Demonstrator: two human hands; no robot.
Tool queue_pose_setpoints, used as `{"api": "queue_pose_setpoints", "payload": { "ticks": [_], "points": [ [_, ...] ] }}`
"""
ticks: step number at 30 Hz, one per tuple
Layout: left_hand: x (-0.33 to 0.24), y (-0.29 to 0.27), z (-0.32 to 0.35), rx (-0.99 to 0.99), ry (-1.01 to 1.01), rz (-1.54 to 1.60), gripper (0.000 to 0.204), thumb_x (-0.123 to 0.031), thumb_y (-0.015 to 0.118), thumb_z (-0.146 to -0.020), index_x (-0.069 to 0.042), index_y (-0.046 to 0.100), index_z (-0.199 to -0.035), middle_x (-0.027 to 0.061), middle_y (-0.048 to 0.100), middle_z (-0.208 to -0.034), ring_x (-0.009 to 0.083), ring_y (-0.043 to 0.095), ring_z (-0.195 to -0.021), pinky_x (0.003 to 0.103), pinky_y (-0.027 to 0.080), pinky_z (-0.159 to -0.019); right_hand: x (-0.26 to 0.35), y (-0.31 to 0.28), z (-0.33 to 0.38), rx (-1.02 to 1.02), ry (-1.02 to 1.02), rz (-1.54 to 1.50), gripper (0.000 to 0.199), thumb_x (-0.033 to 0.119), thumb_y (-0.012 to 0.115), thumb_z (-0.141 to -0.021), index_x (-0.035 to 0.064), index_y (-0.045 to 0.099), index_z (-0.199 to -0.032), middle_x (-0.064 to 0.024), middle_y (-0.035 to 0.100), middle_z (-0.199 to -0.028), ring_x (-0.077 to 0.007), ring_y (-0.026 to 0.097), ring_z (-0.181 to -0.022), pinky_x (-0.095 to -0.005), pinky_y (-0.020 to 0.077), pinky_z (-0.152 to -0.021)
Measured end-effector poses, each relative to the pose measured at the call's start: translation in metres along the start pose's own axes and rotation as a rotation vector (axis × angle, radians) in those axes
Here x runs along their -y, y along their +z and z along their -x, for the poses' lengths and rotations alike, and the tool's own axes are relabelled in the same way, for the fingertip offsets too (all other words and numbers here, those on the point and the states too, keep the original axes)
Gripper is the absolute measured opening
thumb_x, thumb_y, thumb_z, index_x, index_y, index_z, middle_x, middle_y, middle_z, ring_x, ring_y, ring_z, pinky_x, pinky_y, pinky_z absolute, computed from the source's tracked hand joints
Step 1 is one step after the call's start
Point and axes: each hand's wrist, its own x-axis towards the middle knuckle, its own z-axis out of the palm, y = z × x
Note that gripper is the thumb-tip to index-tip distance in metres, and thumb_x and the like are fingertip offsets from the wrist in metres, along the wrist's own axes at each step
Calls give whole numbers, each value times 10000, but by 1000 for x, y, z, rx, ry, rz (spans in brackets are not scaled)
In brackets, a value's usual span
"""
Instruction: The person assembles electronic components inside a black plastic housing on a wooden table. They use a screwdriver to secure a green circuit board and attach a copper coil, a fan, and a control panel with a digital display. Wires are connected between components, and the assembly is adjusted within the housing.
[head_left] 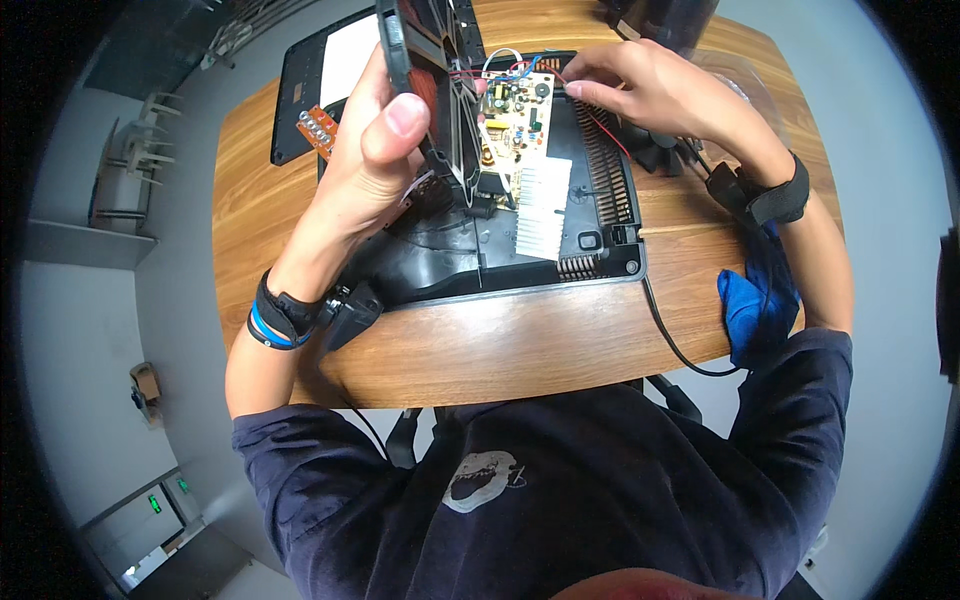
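An opened appliance, like an induction cooker, has its black plastic base [420, 285] lying on the table. My left hand [375, 150] grips a coil holder [435, 90], a black frame with copper-coloured winding, tilted up on edge over the base's left side. My right hand [665, 90] is over the far right of the base, thumb and forefinger pinched on a thin red wire [603, 128]. Red and blue wires cross above the circuit board [525, 110]. Nearer me, a finned silver heat sink [543, 210] is beside the board. A small orange board [317, 130] shows left of my left hand.
A black panel with a white sheet [350, 60] lies at the far left of the wooden table [500, 345]. A dark container [665, 20] stands at the back right. A blue cloth [755, 305] and a black cable [665, 330] are at the right.
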Motion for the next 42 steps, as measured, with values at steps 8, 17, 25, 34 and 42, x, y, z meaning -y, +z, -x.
{"api": "queue_pose_setpoints", "payload": {
  "ticks": [8,17,25,34,42],
  "points": [
    [-2,6,4,-4,52,33,1119,-797,770,-822,-12,428,-1541,145,658,-1333,220,692,-1199,369,631,-931,4,21,-23,225,106,-469,258,242,779,-1026,0,690,-1046,-12,740,-890,-74,701,-850,-248,563,-785],
    [-8,-13,27,80,96,-89,1252,-815,802,-725,15,394,-1570,167,535,-1511,255,578,-1352,419,522,-1094,21,22,-10,-20,42,-565,175,128,741,-1040,-7,634,-1010,-20,712,-896,-71,708,-840,-225,575,-788],
    [6,-46,40,256,364,-648,1579,-670,1031,-418,-17,322,-1669,229,290,-1730,377,323,-1588,511,276,-1311,8,9,15,-551,-341,166,275,107,772,-991,-14,621,-1186,-135,717,-1064,-277,760,-963,-373,600,-827],
    [-7,-12,21,575,589,-1193,1354,-443,1014,-373,-195,520,-1609,342,165,-1740,549,321,-1560,534,369,-1265,-5,17,26,-367,-437,289,341,161,729,-990,43,573,-1270,-184,703,-967,-382,729,-870,-471,597,-738],
    [-6,-14,20,578,600,-1172,1291,-442,998,-411,-221,544,-1599,361,169,-1733,569,324,-1550,540,371,-1257,13,15,29,-398,-345,255,335,213,746,-998,6,620,-1230,-217,697,-883,-406,718,-836,-495,581,-741]
  ]
}}
